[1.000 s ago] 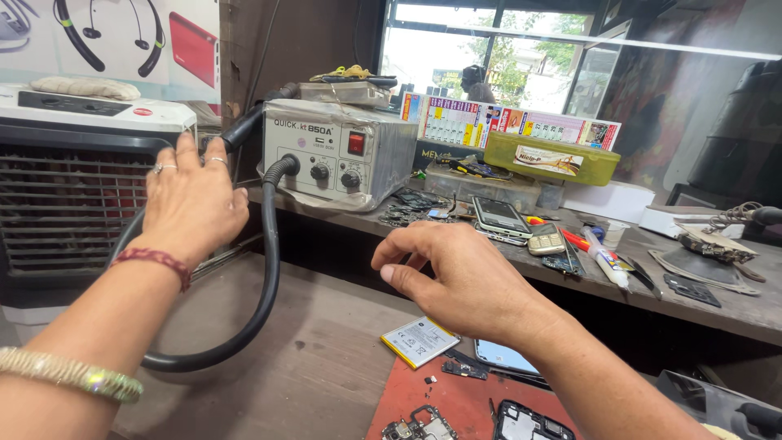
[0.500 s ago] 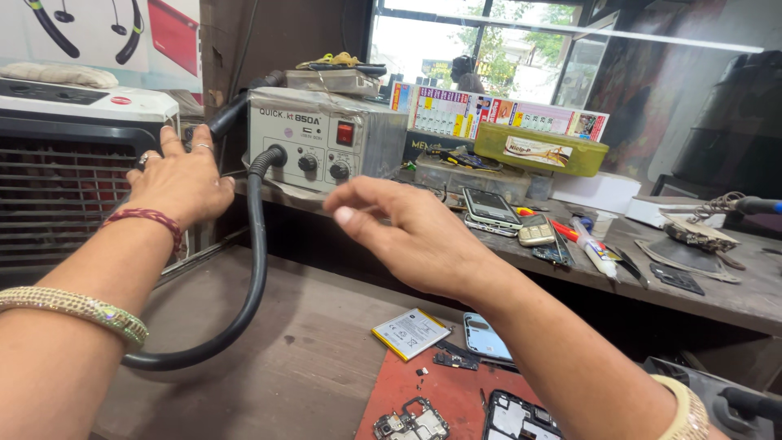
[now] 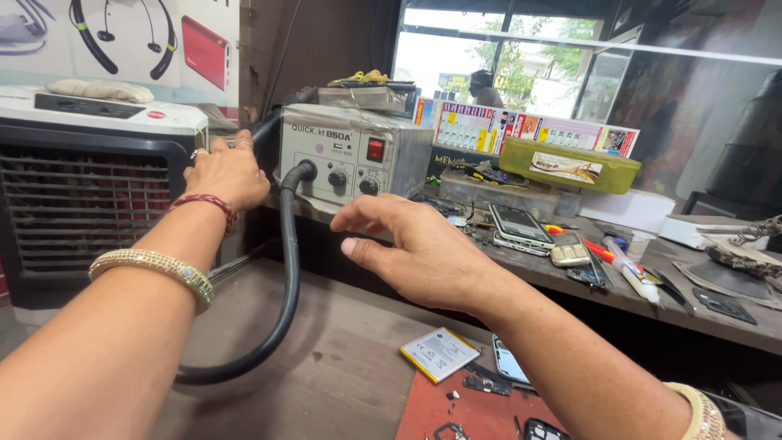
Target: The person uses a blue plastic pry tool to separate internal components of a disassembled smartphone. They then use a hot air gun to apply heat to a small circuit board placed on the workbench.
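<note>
A grey hot-air rework station (image 3: 350, 159) with two knobs and a red switch stands on the raised shelf. A thick black hose (image 3: 285, 277) loops down from its front. My left hand (image 3: 224, 175), with a red thread and a gold bangle on the wrist, is at the station's left side, its fingers curled round the black handpiece (image 3: 267, 124) there. My right hand (image 3: 415, 253) hovers just below the knobs, fingers spread, holding nothing.
A white air cooler (image 3: 90, 179) stands at the left. The shelf holds several phones (image 3: 521, 224), tools, a green lidded box (image 3: 566, 167) and a white box (image 3: 627, 208). On the lower wooden bench lie a phone battery (image 3: 440, 353) and a red mat (image 3: 472, 411) with parts.
My left hand moved from open air onto the handpiece beside the station. My right hand rose from over the bench towards the station's front.
</note>
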